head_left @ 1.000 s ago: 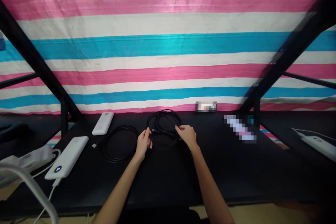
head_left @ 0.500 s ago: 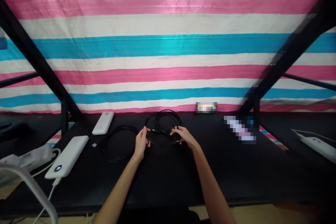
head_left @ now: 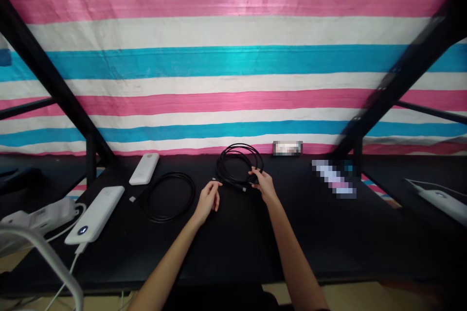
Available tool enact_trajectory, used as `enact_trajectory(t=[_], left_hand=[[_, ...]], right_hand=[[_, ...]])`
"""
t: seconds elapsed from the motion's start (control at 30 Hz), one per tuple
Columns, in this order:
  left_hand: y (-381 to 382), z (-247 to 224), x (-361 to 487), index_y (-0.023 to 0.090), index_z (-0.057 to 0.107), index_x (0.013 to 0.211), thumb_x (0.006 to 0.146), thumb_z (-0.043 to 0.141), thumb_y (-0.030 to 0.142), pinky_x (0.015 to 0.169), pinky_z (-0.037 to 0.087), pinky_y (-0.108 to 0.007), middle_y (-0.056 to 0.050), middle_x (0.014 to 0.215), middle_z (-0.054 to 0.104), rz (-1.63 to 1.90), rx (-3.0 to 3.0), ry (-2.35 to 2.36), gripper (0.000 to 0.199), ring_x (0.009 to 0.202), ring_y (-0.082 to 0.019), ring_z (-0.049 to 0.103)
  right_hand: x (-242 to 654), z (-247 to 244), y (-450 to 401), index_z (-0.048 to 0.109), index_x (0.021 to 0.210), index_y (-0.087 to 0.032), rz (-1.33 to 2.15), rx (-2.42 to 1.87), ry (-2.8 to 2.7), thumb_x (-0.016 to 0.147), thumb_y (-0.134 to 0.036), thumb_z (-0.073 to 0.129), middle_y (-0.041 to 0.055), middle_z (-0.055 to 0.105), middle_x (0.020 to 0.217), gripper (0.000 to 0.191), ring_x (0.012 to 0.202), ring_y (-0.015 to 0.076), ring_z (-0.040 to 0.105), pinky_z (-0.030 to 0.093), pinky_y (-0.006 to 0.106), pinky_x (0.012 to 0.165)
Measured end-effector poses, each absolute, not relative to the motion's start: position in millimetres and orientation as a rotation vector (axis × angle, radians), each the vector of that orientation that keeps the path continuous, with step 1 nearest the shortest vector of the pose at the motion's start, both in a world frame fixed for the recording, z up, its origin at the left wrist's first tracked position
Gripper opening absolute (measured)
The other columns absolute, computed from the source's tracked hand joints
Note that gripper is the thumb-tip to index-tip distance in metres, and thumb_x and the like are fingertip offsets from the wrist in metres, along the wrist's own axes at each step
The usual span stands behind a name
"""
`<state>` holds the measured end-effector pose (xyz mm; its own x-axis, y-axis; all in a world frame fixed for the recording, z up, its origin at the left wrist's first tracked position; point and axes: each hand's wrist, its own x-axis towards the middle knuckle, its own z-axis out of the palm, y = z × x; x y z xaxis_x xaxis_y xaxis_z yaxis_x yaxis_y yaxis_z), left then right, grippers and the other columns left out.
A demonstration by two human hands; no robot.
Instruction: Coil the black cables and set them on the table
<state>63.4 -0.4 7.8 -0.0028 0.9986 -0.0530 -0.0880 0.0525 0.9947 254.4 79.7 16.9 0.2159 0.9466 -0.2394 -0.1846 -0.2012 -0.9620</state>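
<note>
A coiled black cable (head_left: 239, 146) lies at the back middle of the black table, its plug ends at the near side. My right hand (head_left: 261, 183) pinches the coil's right side. My left hand (head_left: 209, 199) is bent at the near left of that coil, fingertips closed at a thin black cable end by a small plug (head_left: 214, 179). A second black cable coil (head_left: 193, 189), with a light plug (head_left: 133, 199), rests to the left of my left hand, touched by neither hand.
Two white power banks, one (head_left: 144, 169) behind and one (head_left: 95, 215) with a white cable, lie at the left beside a white power strip (head_left: 51, 216). Blurred items (head_left: 333, 179) lie right. Another white device (head_left: 447, 204) is far right. Slanted black frame bars flank the table (head_left: 328, 252).
The middle cable loops have been gathered into a tighter coil, farther back and right. My left hand has moved right and nearer; my right hand has shifted slightly right.
</note>
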Motion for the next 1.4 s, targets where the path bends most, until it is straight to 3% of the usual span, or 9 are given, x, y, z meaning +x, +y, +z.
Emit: enact_trajectory(t=[0.33,0.5,0.63,0.7,0.8,0.93,1.03,1.23,1.4], left_hand=[[-1,8,58,0.018,0.050,0.085,0.078,0.046,0.052,0.030,0.021,-0.016,0.011,0.038,0.040,1.341,1.092,1.184,0.036,0.027,-0.006,0.034],[-1,8,59,0.018,0.050,0.084,0.078,0.045,0.052,0.031,0.021,-0.017,0.011,0.038,0.039,1.344,1.131,1.235,0.035,0.028,-0.006,0.033],[-2,9,55,0.019,0.051,0.083,0.081,0.042,0.049,0.037,0.025,-0.019,0.009,0.040,0.039,1.383,1.202,1.405,0.031,0.033,-0.008,0.036],[-2,10,51,0.020,0.053,0.081,0.082,0.042,0.042,0.046,0.033,-0.021,0.006,0.045,0.043,1.425,1.339,1.624,0.025,0.042,-0.011,0.044],[-2,12,43,0.021,0.056,0.083,0.080,0.046,0.032,0.070,0.041,-0.031,-0.001,0.064,0.055,1.357,1.657,2.043,0.016,0.074,-0.020,0.055],[-1,10,31,0.015,0.055,0.106,0.075,0.053,0.031,0.085,0.036,-0.043,-0.013,0.104,0.052,0.956,1.787,2.544,0.035,0.102,-0.030,0.047],[0,8,25,0.010,0.048,0.116,0.079,0.047,0.027,0.082,0.040,-0.041,-0.015,0.105,0.049,0.744,1.761,2.607,0.041,0.100,-0.030,0.049],[-3,15,23,0.013,0.040,0.123,0.077,0.045,0.021,0.063,0.045,-0.032,-0.015,0.109,0.047,0.734,1.677,2.475,0.047,0.079,-0.024,0.060],[-10,17,17,0.014,0.038,0.122,0.072,0.051,0.021,0.066,0.045,-0.033,-0.011,0.099,0.053,0.741,1.621,2.364,0.052,0.080,-0.024,0.060]], right_hand=[[247,19,77,0.058,0.108,-0.016,1.395,-1.177,-0.877,0.080,-0.028,0.055,0.0106,0.067,0.103,0.031,0.067,0.0175,0.068,0.050,0.018,0.040],[237,10,79,0.059,0.097,-0.013,1.352,-1.219,-0.895,0.076,-0.030,0.062,0.0120,0.068,0.097,0.028,0.060,0.0168,0.068,0.054,0.021,0.041],[236,5,82,0.059,0.102,-0.014,1.239,-1.221,-0.971,0.071,-0.032,0.066,0.0082,0.069,0.091,0.036,0.071,0.0188,0.068,0.055,0.022,0.043],[238,4,82,0.058,0.106,-0.016,1.140,-1.275,-1.040,0.070,-0.037,0.066,0.0074,0.068,0.091,0.043,0.078,0.0204,0.067,0.056,0.024,0.047],[243,4,82,0.061,0.104,-0.019,0.887,-1.470,-1.223,0.070,-0.047,0.062,0.0070,0.068,0.093,0.044,0.089,0.0237,0.064,0.055,0.032,0.065],[250,1,83,0.058,0.115,-0.015,0.487,-1.606,-1.399,0.070,-0.054,0.057,0.0129,0.062,0.109,0.059,0.108,0.0289,0.053,0.042,0.042,0.089],[249,-1,85,0.052,0.121,-0.009,0.365,-1.518,-1.427,0.073,-0.050,0.056,0.0169,0.056,0.117,0.064,0.110,0.0274,0.050,0.037,0.041,0.095],[245,2,82,0.059,0.108,-0.012,0.285,-1.385,-1.406,0.075,-0.037,0.055,0.0128,0.058,0.108,0.041,0.103,0.0222,0.052,0.039,0.036,0.093],[246,12,77,0.062,0.100,-0.015,0.124,-1.364,-1.320,0.075,-0.028,0.054,0.0118,0.056,0.106,0.029,0.105,0.0231,0.050,0.037,0.039,0.093]])
